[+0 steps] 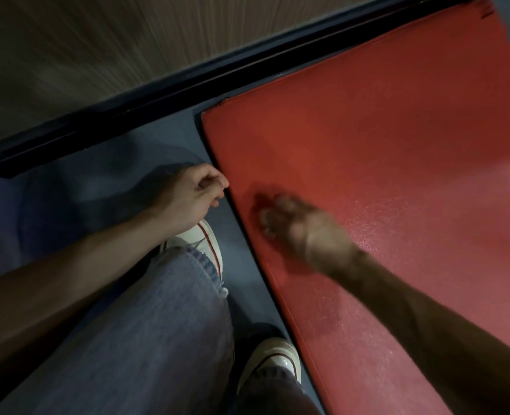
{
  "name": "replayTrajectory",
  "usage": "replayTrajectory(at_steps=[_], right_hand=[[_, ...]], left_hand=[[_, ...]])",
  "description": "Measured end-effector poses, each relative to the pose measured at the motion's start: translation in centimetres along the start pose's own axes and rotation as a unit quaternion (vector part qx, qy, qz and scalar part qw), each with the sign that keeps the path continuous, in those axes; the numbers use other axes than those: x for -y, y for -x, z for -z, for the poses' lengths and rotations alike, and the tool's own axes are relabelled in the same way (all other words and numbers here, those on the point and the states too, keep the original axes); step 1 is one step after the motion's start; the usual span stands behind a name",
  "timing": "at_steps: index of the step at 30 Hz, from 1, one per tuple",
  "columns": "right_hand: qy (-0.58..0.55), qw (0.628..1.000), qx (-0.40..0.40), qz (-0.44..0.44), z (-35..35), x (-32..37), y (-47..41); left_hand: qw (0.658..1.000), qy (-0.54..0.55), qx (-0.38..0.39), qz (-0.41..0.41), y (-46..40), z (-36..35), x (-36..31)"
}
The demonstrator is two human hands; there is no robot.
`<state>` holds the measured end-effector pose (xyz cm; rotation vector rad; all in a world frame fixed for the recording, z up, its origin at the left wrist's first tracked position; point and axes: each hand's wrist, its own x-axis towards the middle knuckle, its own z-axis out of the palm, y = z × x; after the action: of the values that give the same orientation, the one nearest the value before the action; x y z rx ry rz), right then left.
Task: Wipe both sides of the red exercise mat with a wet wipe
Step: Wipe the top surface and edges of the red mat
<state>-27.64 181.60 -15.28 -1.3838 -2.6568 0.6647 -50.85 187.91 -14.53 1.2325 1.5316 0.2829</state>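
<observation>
- On the blue floor (pixel 169 136), filling the right side of the view: red exercise mat (pixel 382 139), lying flat, its far edge running beside a dark baseboard strip (pixel 157 100) below a wood-grain wall (pixel 83 40).
- Mat surface: speckled sheen toward its right edge; small dark mark at the far right corner.
- Left hand (pixel 192 194): at the mat's left edge, fingers curled, fingertips touching or pinching the rim; which of the two cannot be told.
- Right hand (pixel 295 226): over the mat near its left edge, motion-blurred, fingers curled downward; whether it grips a wet wipe cannot be told.
- Blue jeans (pixel 145 324): one bent leg on the floor left of the mat.
- White sneakers with red stripe: far sneaker (pixel 202 238) just beside the mat's left edge; near sneaker (pixel 274 360) close against the same edge.
</observation>
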Motion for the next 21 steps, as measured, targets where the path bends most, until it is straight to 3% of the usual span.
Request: replayTrajectory(at_steps=[4,6,9,11,16,17,21], right_hand=[[0.037,0.977,-0.118,-0.175,2.2,-4.5,-0.3],[0.013,0.984,-0.095,-0.153,1.1,-2.0,-0.5],[-0.011,0.998,-0.018,-0.052,-0.4,2.2,-0.3],[0.009,1.000,-0.022,-0.006,0.2,1.4,-0.3],[0.039,0.966,-0.140,-0.211,3.2,-4.4,-2.2],[0.035,0.964,-0.147,-0.218,3.1,-4.0,-2.5],[-0.016,0.997,-0.070,-0.037,0.1,2.2,-1.9]], left_hand=[[1.000,-0.010,-0.007,0.007,0.3,-0.1,-0.6],[1.000,-0.008,-0.003,0.006,0.4,-0.1,-0.9],[1.000,-0.008,-0.001,0.004,0.6,0.0,-1.2],[1.000,-0.013,0.000,0.004,0.8,0.1,-1.2],[1.000,-0.011,-0.012,0.008,1.7,1.5,-0.9],[1.000,-0.012,-0.014,0.009,1.8,1.9,-0.9],[0.999,-0.009,-0.039,0.003,2.0,3.6,-0.7]])
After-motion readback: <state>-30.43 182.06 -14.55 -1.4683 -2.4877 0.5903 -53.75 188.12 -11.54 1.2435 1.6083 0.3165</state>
